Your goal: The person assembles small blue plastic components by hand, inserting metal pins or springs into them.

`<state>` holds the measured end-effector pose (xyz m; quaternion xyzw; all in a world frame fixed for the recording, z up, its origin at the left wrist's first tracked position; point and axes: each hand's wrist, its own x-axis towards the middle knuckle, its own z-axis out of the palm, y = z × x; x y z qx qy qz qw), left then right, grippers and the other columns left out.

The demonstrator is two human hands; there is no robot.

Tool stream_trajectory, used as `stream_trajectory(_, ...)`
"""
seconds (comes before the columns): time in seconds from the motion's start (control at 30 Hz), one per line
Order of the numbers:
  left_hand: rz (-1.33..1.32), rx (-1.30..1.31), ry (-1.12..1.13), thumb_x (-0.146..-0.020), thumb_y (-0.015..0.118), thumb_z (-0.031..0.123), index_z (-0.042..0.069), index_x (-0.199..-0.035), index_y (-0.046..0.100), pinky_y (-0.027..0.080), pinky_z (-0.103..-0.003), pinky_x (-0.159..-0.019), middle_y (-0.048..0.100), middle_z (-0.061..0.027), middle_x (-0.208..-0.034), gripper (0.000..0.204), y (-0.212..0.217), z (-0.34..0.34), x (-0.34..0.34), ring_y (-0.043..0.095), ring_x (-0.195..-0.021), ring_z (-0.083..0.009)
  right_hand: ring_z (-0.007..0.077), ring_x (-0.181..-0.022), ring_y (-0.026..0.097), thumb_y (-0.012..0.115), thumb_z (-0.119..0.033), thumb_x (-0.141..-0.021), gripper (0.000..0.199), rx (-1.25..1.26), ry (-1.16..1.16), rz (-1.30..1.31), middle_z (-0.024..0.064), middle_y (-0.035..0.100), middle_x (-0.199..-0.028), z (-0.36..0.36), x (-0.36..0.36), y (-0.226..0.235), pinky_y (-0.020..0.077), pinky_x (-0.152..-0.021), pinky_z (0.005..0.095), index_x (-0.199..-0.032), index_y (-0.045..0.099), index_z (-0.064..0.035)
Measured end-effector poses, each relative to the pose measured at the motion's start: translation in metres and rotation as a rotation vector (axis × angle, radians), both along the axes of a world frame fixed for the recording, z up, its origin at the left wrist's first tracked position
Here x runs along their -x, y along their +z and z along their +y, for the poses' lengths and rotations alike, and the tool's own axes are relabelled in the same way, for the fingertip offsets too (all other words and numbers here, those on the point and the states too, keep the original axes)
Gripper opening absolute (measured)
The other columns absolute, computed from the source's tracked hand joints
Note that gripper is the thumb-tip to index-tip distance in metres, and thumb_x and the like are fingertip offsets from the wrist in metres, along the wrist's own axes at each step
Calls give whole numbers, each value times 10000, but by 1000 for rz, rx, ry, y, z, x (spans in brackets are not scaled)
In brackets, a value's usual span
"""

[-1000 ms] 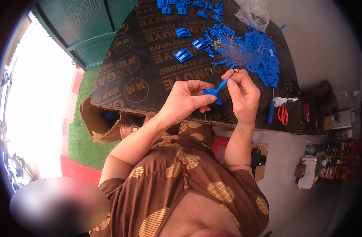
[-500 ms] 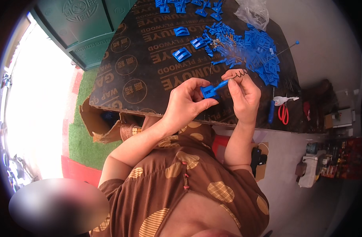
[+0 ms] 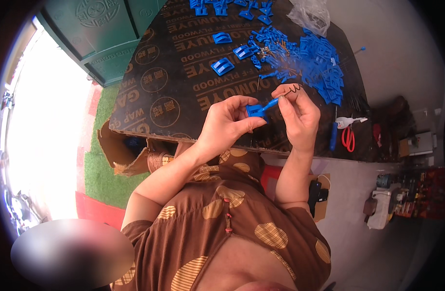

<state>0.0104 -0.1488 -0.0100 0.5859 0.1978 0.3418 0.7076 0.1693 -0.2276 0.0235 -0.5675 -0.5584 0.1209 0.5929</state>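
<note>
My left hand (image 3: 221, 123) is closed on a small blue plastic base (image 3: 253, 112), pinched between thumb and fingers above the table's near edge. A blue plastic stem (image 3: 272, 103) rises from that base toward the right. My right hand (image 3: 302, 121) pinches the far end of the stem between thumb and forefinger. A thin dark coiled wire (image 3: 294, 89) shows at the right fingertips; whether it joins the stem is hidden by the fingers. Beyond the hands lie a heap of small blue rods and metal pins (image 3: 276, 48) and a pile of flat blue plates (image 3: 322, 63).
Three curved blue pieces, one of them (image 3: 222, 66) nearest, lie left of the heap on the dark plywood table (image 3: 174, 68). Assembled blue parts (image 3: 249, 12) and a clear plastic bag (image 3: 312, 17) sit farther back. Red-handled scissors (image 3: 348, 139) and a blue-handled screwdriver (image 3: 333, 138) lie at the right.
The blue base has tilted slightly, and my left thumb has shifted a little on it. The coiled wire at my right fingertips has turned slightly. Both arms stay nearly still.
</note>
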Motion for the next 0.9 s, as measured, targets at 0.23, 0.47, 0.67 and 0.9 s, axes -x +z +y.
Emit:
stream_trajectory(0.23, -36, 187, -249, -857, 715, 189, -99, -1108, 601, 498, -230, -605, 630, -60, -786, 399, 5, 9, 8, 553, -607, -82, 93, -762, 492, 599, -4, -870, 40, -32, 55, 37, 67, 612, -915, 0, 0, 2, 405, -658, 233, -870, 617, 32)
stream_trajectory(0.47, -186, 297, -374, -892, 672, 331, -128, -1086, 593, 502, -263, -590, 606, -74, -748, 505, -2, 9, 7, 487, -565, -82, 78, -772, 483, 568, -16, -904, 84, -11, 111, 129, 59, 617, -932, -3, 5, 9, 391, -651, 215, -887, 628, 41)
stream_trajectory(0.67, -225, 368, -416, -915, 631, 377, -119, -1085, 596, 506, -280, -592, 583, -72, -716, 525, -2, 9, 9, 479, -565, -85, 48, -733, 463, 561, -64, -935, 128, -14, 165, 180, 39, 617, -937, -5, 4, 8, 373, -627, 200, -934, 642, 35)
stream_trajectory(0.9, -241, 385, -435, -920, 625, 366, -111, -1079, 600, 510, -287, -596, 584, -71, -715, 503, 0, 9, 8, 475, -561, -88, 111, -832, 521, 559, -113, -923, 166, 7, 142, 194, 107, 627, -956, -7, 7, 9, 387, -734, 249, -877, 618, 36)
